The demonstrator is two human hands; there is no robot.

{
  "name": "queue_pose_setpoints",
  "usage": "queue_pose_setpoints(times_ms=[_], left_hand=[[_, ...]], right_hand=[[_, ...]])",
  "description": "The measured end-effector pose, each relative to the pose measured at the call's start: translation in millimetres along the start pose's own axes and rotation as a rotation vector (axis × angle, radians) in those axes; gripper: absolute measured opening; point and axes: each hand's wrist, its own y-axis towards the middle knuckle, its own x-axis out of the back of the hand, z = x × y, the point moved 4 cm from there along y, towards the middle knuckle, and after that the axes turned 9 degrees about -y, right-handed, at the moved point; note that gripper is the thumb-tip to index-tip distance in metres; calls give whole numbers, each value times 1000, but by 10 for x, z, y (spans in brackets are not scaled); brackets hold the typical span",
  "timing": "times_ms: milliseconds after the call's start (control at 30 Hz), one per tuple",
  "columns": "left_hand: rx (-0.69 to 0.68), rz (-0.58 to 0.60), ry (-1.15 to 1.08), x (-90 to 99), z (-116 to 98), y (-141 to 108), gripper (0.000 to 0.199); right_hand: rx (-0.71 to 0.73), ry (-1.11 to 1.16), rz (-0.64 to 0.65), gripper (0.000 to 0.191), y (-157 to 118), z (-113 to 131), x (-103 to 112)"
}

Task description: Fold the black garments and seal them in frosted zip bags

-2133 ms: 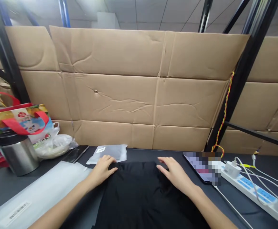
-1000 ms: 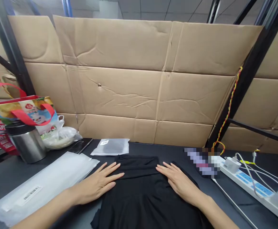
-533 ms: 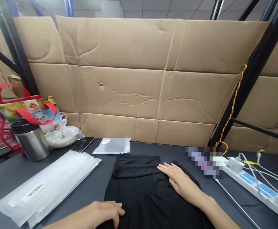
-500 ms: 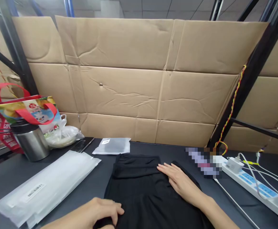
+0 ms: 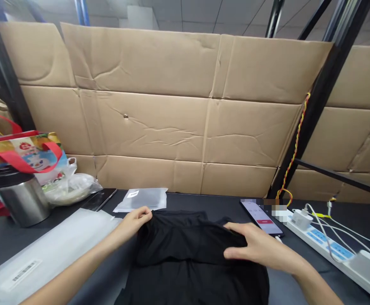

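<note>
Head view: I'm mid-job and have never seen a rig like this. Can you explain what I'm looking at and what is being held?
There's no machine, just a person's left hand and right hand, both bare. The picture comes from a camera worn on the head, looking forward and down. A black cloth lies on the dark table. The left hand pinches its left edge; the right hand is at its right side, thumb and fingers apart; whether it grips is unclear. To the left are a large frosted pouch, a steel cup and a red-handled bag. A smaller pouch lies beyond the cloth; a lit phone and power strip lie to the right.
</note>
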Motion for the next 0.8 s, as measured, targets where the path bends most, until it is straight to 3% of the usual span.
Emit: queue_pose_setpoints(times_ms=[100, 167, 233, 300, 367, 467, 533, 633, 800], left_hand=[[-20, -45, 80, 47, 22, -20, 34], [-52, -106, 139, 80, -53, -65, 31], [-152, -137, 223, 55, -195, -138, 35], [-326, -23, 377, -89, -348, -230, 39], [-473, 191, 558, -300, -408, -327, 42], [-469, 364, 702, -474, -285, -397, 46], [-424, 374, 725, -463, -157, -401, 47], [-427, 386, 714, -362, -36, -404, 48], [-411, 391, 730, -343, -167, -363, 43]], right_hand=[[-103, -171, -190, 17, 73, -216, 25], [-158, -285, -361, 27, 128, -285, -8], [-130, -374, -429, 40, 180, -204, -110], [18, -401, -353, 49, 235, 11, -285], [203, -386, -180, 64, 271, 252, -497], [265, -380, -22, 70, 288, 393, -712], [216, -400, 11, 67, 274, 307, -759], [146, -457, 1, 77, 188, 31, -707], [19, -574, -66, 91, -14, -405, -539]])
